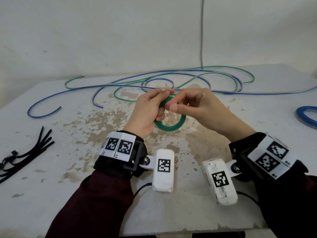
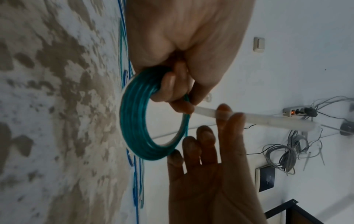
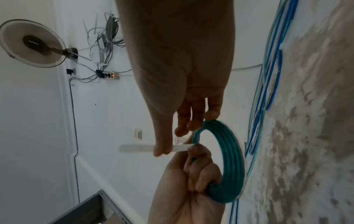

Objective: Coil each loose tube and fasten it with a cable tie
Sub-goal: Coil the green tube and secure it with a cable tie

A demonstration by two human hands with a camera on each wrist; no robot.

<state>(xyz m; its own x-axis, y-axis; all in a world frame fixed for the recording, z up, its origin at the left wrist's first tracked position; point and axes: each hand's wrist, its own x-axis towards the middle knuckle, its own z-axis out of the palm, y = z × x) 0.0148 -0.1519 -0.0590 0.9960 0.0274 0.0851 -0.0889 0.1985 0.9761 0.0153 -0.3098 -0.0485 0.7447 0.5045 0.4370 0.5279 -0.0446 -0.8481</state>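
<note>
left wrist view shows the left hand (image 2: 184, 50) curled through the green tube coil (image 2: 134, 121), clamping its turns, held above the middle of the table (image 1: 51, 194). the right hand (image 2: 216, 174) pinches the translucent cable tie (image 2: 268, 121) between thumb and forefinger just beside the coil. judging by this, the tie is being cinched: keep the turns stacked flat under the left fingers and pull the tail straight, so no loop springs out. loose blue and green tubes (image 1: 171, 73) sprawl along the far edge, a blue coil (image 1: 307, 115) at the right edge, black cable ties (image 1: 30, 152) near the left edge.
</note>
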